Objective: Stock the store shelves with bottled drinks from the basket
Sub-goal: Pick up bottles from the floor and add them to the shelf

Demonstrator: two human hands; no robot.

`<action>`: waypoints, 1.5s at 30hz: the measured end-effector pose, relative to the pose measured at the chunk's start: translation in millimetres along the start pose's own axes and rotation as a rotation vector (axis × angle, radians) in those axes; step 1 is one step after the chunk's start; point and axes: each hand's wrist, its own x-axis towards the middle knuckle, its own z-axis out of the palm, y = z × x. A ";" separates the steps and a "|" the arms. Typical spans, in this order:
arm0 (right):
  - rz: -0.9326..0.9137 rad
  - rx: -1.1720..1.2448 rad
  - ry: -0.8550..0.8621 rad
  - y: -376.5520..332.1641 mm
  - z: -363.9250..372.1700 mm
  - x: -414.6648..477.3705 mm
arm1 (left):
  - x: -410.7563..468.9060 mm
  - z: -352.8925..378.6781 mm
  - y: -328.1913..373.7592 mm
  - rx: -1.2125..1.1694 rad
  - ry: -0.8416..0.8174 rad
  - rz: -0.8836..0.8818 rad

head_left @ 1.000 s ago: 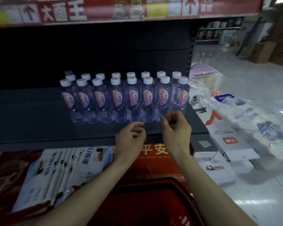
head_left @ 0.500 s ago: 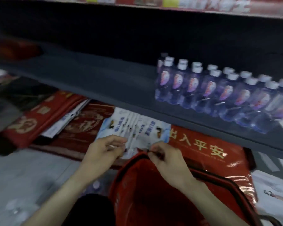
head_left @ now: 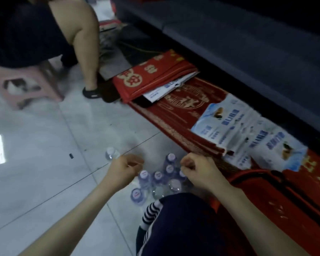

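Floor tiles (head_left: 44, 145) open leftward, bottles (head_left: 158, 179) near basket (head_left: 244, 174)

Red mats (head_left: 151, 78), blue-white packets (head_left: 229, 124), pink stool (head_left: 26, 85)

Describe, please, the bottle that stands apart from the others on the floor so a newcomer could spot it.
Look at the pale tiled floor, where a cluster of white-capped bottles stands between the left hand and right hand. The lone bottle sits just outside the left hand, alone on bare tile, touching none of the others.
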 end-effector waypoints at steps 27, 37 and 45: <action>0.004 -0.666 -0.261 -11.9 152.9 88.5 | 7.4 89.7 -147.8 0.151 -0.088 -0.151; 0.089 -0.098 -0.050 -49.6 53.3 41.1 | -19.5 18.4 -67.7 0.033 0.074 0.155; -0.001 0.028 0.215 -89.1 -55.7 -12.4 | -16.2 -39.3 41.8 -0.143 0.139 0.297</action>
